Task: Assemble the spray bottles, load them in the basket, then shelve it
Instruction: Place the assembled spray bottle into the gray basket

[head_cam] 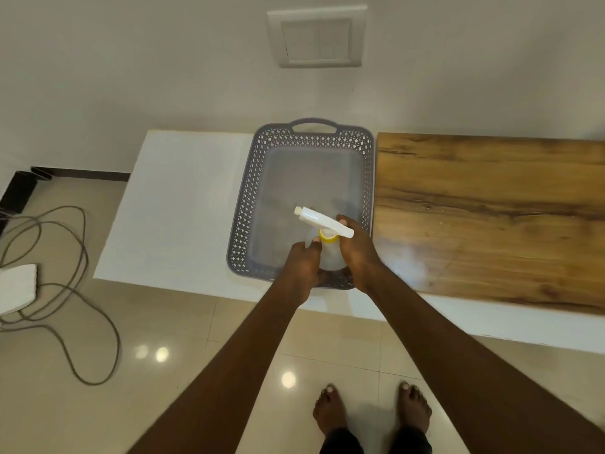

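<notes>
Against the pale wall (163, 60), which carries a white switch plate (316, 39), stands a low surface in two parts: a white top (170, 198) on the left and a wood-grain panel (491, 217) on the right. Beige glossy floor tiles (196, 322) lie in front of it, with a grey cable (82, 290) looped on them at the left beside a white object (18, 286) cut off by the frame edge. A grey perforated basket (248, 198) with a handle at its far end sits on the white top, its right wall just beside the wood panel.

Over the near end of the basket, both hands hold one spray bottle (330, 257), upright, translucent, with a yellow collar (328, 236) and a white trigger head (322, 221) pointing left. The left hand (302, 267) wraps the bottle's left side, one fingertip near the collar. The right hand (355, 253) grips the right side, fingers curled behind the head. Whether the bottle's base touches the basket floor cannot be determined. Two bare feet (370, 411) stand on the tiles below.
</notes>
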